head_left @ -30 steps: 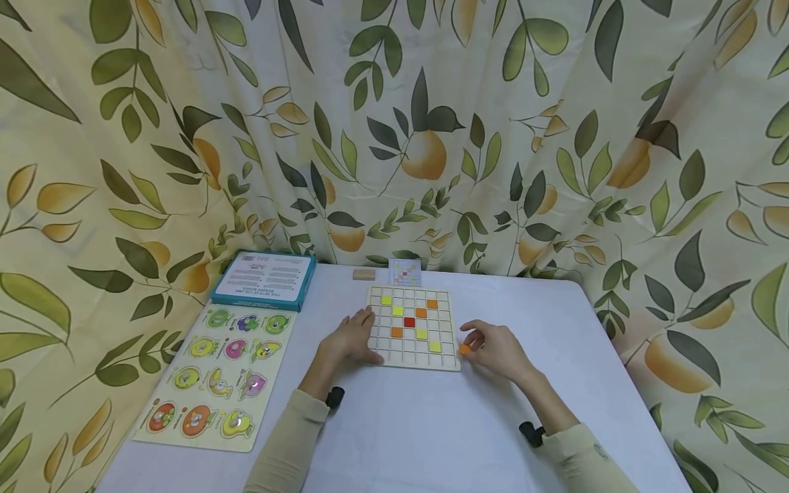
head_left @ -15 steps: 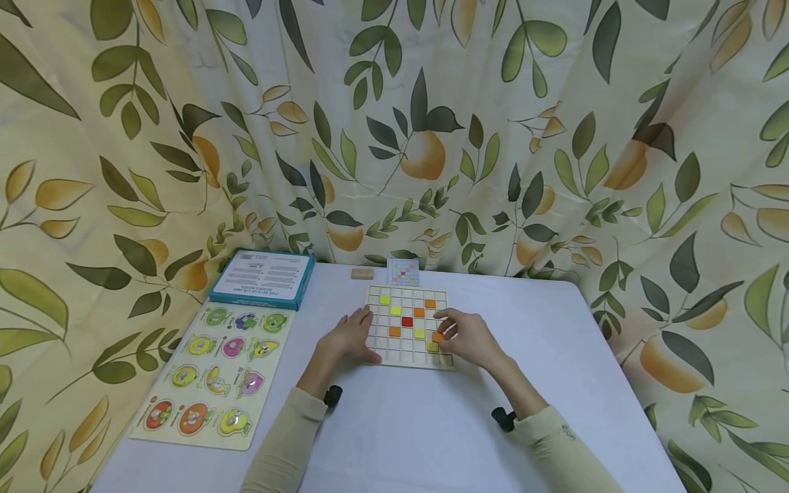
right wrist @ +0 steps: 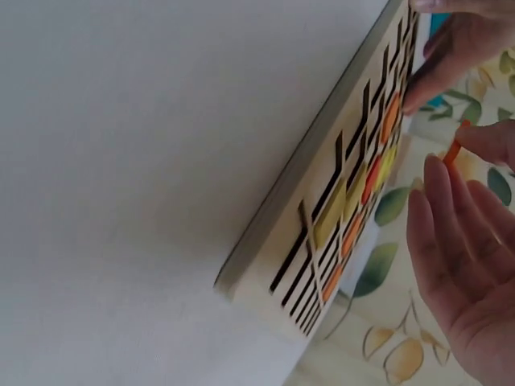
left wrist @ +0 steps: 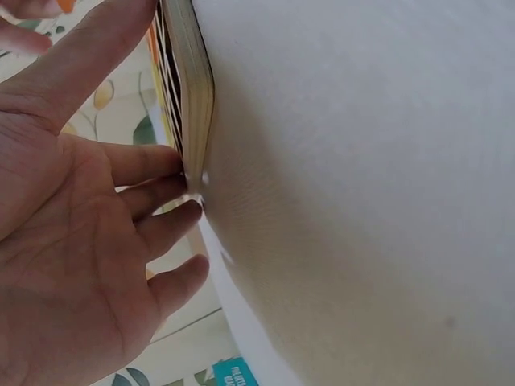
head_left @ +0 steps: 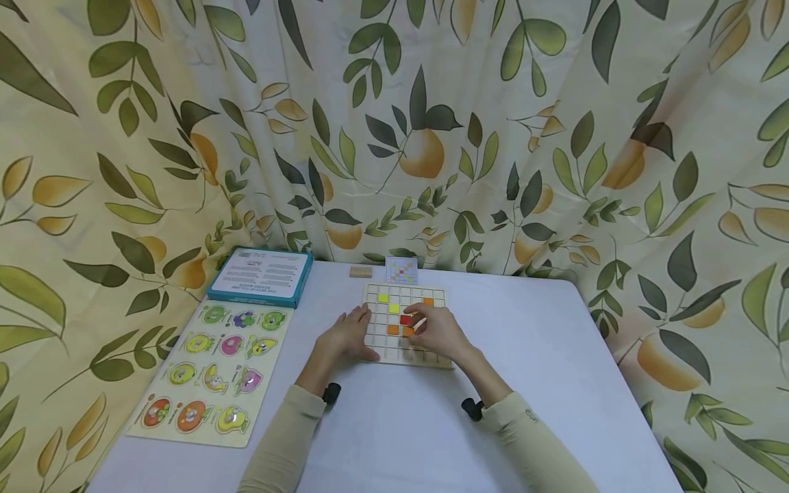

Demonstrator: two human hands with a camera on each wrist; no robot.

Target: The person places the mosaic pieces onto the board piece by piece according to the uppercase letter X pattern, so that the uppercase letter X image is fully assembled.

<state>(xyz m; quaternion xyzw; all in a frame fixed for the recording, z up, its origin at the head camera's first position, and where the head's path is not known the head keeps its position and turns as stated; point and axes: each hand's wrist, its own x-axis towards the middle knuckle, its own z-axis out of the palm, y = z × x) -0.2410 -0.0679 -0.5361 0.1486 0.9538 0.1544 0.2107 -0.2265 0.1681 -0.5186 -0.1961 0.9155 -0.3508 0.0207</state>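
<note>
A wooden grid board (head_left: 377, 352) lies on the white table with coloured square tiles in some cells. My left hand (head_left: 346, 337) rests along its left side, thumb at the near corner; in the left wrist view the fingertips touch the board's edge. Above the board's middle, my right hand (head_left: 442, 333) pinches an orange tile (right wrist: 456, 145) between thumb and fingertips. Near it sit a red tile (head_left: 405, 319) and another orange tile (head_left: 392, 330). Two yellow tiles (head_left: 393, 309) lie toward the far left, and an orange tile (head_left: 428, 301) toward the far right. The right hand hides several cells.
Behind the board stand a small pattern card (head_left: 401, 270) and a little wooden block (head_left: 360, 272). To the left lie a teal-edged box (head_left: 261, 274) and a board of fruit pictures (head_left: 200, 376). A leaf-patterned curtain (head_left: 481, 226) hangs behind the table.
My right hand has travelled left from beside the board's right edge to over its middle, carrying the orange tile. The left hand has stayed at the board's left side.
</note>
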